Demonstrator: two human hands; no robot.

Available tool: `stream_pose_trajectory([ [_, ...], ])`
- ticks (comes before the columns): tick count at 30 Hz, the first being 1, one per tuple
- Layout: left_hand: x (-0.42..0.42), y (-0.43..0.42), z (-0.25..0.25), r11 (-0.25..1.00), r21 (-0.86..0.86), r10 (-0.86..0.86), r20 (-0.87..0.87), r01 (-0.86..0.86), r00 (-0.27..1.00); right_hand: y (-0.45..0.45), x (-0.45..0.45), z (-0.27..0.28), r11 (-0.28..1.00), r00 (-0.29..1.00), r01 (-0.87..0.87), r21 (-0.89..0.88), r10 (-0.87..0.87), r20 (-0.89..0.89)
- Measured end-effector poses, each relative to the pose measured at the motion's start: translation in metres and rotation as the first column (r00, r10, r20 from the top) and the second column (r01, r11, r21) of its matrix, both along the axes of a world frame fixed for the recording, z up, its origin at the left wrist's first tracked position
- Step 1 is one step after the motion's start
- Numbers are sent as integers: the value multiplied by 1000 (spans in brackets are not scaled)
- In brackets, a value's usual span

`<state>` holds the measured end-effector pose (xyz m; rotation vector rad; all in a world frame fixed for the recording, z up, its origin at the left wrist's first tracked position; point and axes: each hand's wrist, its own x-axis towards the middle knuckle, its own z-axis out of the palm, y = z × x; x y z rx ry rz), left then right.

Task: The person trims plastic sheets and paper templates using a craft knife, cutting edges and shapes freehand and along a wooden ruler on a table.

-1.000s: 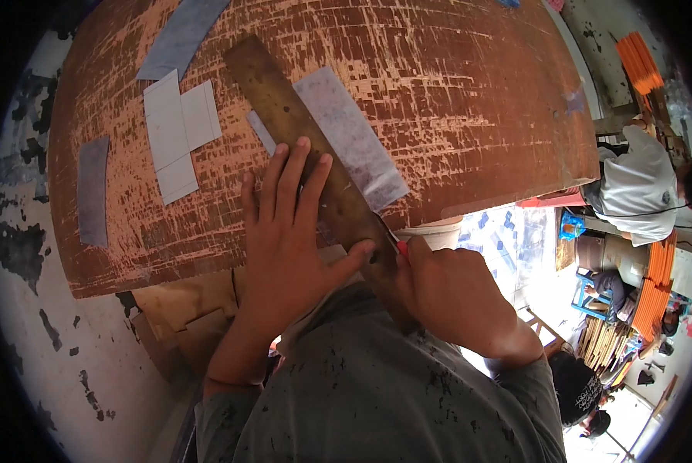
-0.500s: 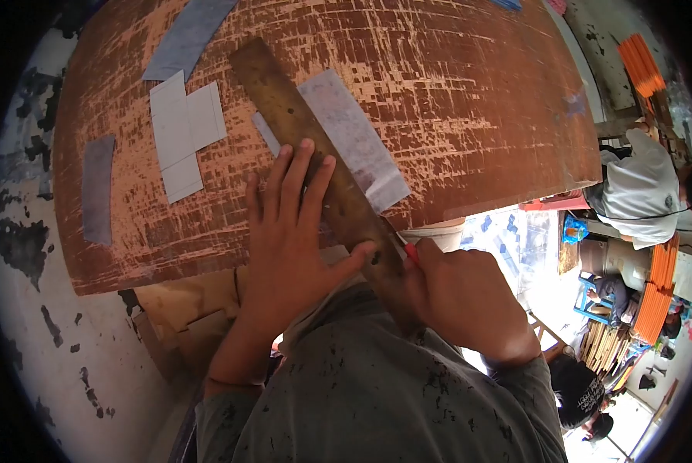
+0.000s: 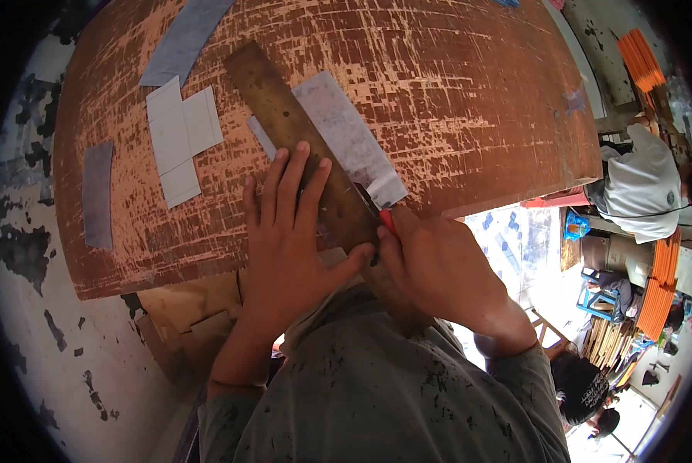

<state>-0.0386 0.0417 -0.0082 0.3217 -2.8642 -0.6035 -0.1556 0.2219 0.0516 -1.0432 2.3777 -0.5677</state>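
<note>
A long, worn brownish straightedge [image 3: 280,112] lies diagonally across a grey sheet piece [image 3: 342,123] on the scored board. My left hand [image 3: 284,239] presses flat on the straightedge, its fingers spread and the thumb near the lower part. In my right hand [image 3: 450,266] is a red-handled knife [image 3: 387,221], closed in the fingers. Its dark blade lies along the straightedge's right edge, at the near end of the grey piece. A small strip of the same grey material [image 3: 262,137] shows left of the straightedge.
A white paper template [image 3: 177,147] and grey strips [image 3: 97,193] lie on the board's left side. The board's near edge [image 3: 516,197] slopes past my right hand. At right, a person in a white shirt [image 3: 643,185] sits near orange stacked pieces [image 3: 658,285].
My right hand has moved the knife up along the straightedge, away from my body, to the near end of the grey piece. My left hand stays on the straightedge.
</note>
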Motion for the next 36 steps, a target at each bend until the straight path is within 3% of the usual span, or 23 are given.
stream_pose_trajectory([
  [10, 0, 1, 1, 1000, -2, 4, 6, -4, 1000, -6, 0, 4, 997, 996, -81, 1, 80, -42],
  [15, 1, -2, 0, 1000, -7, -3, -16, 3, 1000, 3, 8, 13, 985, 994, -97, 143, 104, -40],
  [19, 2, -1, -1, 1000, 3, -7, -18, 7, 1000, 13, 15, 16, 984, 981, -147, 104, 158, -113],
  [22, 2, 0, -2, 1000, -4, -6, -18, 6, 1000, 23, 18, 15, 968, 981, -161, 194, 178, -73],
  [24, 1, 0, -1, 1000, -7, -7, -24, 7, 1000, 29, 21, 13, 942, 946, -233, 241, 277, -166],
  [28, 2, 0, -1, 1000, -12, -5, -28, 5, 1000, 35, 18, 12, 941, 948, -250, 231, 286, -142],
  [30, 2, -1, -1, 1000, -16, -9, -33, 9, 999, 42, 18, 13, 984, 1000, -12, 178, 8, 24],
  [31, 3, 0, -1, 1000, -10, -10, -29, 9, 1000, 46, 17, 13, 985, 1000, -17, 175, 13, 22],
  [33, 3, 0, -3, 1000, -7, -3, -41, 3, 999, 52, 14, 14, 983, 978, 134, 124, -151, 145],
  [36, 2, 1, -1, 1000, -16, -7, -41, 7, 999, 64, 22, -5, 984, 953, 150, 97, -170, 252],
])
